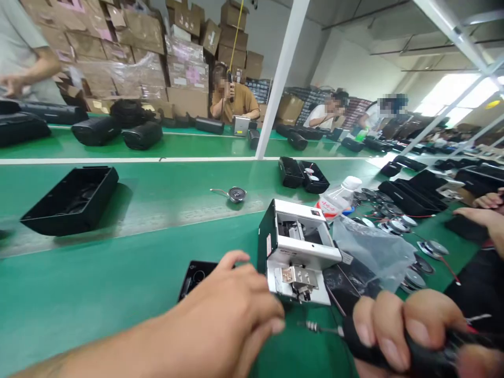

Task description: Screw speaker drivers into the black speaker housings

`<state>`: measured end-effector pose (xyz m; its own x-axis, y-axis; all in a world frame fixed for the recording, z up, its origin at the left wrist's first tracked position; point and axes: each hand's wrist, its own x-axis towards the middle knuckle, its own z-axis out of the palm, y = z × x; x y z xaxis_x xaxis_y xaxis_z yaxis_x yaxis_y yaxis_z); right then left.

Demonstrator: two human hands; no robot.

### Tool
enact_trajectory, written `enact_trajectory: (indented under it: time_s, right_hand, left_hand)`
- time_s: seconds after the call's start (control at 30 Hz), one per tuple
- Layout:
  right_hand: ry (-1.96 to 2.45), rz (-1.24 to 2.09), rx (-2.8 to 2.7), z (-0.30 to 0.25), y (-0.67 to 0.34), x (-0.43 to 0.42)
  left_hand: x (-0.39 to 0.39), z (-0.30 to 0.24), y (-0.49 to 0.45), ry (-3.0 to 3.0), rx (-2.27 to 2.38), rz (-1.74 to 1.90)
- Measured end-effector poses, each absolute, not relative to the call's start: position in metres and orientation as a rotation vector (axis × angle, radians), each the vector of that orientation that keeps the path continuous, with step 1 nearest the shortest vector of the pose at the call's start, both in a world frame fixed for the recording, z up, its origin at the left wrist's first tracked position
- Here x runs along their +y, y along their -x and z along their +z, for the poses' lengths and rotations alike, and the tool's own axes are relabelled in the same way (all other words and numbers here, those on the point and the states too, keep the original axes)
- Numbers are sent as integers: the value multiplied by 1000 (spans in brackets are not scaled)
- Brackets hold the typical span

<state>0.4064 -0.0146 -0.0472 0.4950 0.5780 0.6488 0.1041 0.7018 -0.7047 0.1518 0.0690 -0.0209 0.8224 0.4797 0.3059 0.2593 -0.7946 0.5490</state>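
Note:
My left hand (232, 310) is low in the middle, its fingers curled and pinched together just left of a white box-shaped machine (296, 252) with a metal clamp at its front; what the fingers pinch is hidden. My right hand (409, 328) is wrapped round the black handle of a screwdriver (378, 349), whose thin metal bit (315, 327) points left toward my left fingertips. A black flat panel (195, 277) lies on the green table just behind my left hand.
A black open housing (71, 199) and a small round speaker driver (236, 195) sit on the green conveyor (157, 199). Clear plastic bag (374, 252), several speaker drivers and black housings lie to the right. Another person's hands (486, 210) are at right; people sit across.

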Motion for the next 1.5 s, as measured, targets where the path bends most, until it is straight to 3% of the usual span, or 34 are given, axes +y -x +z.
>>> enact_trajectory:
  time_s: [0.13,0.27,0.63,0.97,1.23,1.5]
  right_hand:
    - [818,258,-906,-10,-367,8]
    - [785,240,-924,-7,-358,19]
    - [852,173,-974,-27,-367,26]
    - [786,153,-1031,-30,-369,27]
    - [685,311,-1229,-37,-376,26]
    - [829,502,-1080,-15,-361,12]
  left_hand:
    - [110,13,-187,-2576,666,806]
    - [126,4,-202,-2577,800,822]
    - [90,-26,-144,-2483,887,799]
    - [55,-61,-78,-2386,1242,729]
    - [42,-72,-44,-2508,1110,431]
    - [51,-70,-37,-2419,1173,506]
